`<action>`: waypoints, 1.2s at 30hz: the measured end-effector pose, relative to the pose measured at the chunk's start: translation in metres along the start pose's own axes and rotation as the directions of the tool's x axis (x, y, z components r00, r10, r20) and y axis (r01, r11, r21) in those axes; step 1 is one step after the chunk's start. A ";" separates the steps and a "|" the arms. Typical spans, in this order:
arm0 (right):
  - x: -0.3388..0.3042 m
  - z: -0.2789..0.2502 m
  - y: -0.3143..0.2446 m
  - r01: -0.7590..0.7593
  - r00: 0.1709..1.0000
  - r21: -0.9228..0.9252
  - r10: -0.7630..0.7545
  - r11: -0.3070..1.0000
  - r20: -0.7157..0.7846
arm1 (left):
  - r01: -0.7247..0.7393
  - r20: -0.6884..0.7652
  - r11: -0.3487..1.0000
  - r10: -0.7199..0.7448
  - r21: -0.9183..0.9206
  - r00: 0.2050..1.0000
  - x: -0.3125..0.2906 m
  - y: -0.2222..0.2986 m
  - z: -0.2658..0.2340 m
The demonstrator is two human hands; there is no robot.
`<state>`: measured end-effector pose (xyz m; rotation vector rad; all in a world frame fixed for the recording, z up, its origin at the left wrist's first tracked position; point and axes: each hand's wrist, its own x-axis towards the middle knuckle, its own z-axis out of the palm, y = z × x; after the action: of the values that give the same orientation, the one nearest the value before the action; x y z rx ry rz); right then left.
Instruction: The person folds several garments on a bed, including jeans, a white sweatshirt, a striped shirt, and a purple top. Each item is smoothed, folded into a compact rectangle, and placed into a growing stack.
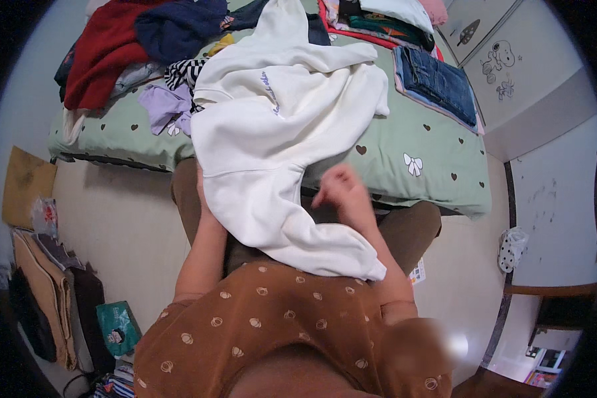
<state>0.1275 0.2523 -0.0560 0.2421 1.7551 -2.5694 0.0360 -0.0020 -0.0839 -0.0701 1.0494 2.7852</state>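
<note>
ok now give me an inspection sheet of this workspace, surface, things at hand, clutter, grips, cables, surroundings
Surface: bed with green heart-and-bow cover.
Things at hand: white sweatshirt, draped from bed over lap.
Clutter: heaped clothes at left; folded jeans and clothes stack at right.
Grips: left grip partly hidden at the sweatshirt's left edge, closure unclear; right grip blurred, right of the sweatshirt, closure unclear.
Cables: possible dark cord lower left, unconfirmed.
Surroundings: pale floor; white panels with drawings at right.

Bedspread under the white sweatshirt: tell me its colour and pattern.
The bedspread is pale green with brown hearts and white bows, clearest in the head view.
</note>
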 end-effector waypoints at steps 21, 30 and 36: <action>0.194 -0.147 -0.063 0.436 0.837 0.411 -0.193 0.801 -0.511 | 0.064 -0.006 0.971 -0.064 0.229 0.998 -0.033 0.007 -0.015; 0.052 -0.210 -0.069 0.453 0.561 -0.180 -0.436 0.873 -0.703 | 0.313 -0.108 0.935 -0.298 0.168 0.948 -0.052 -0.033 -0.025; 0.043 -0.218 -0.074 0.385 0.604 -0.276 -0.467 0.881 -0.646 | 0.424 0.006 0.869 -0.439 0.255 0.898 -0.076 -0.060 -0.033</action>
<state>0.1025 0.4846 -0.0715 1.0501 2.4500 -2.9170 0.1203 0.0098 -0.1401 -0.1624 1.1882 2.2264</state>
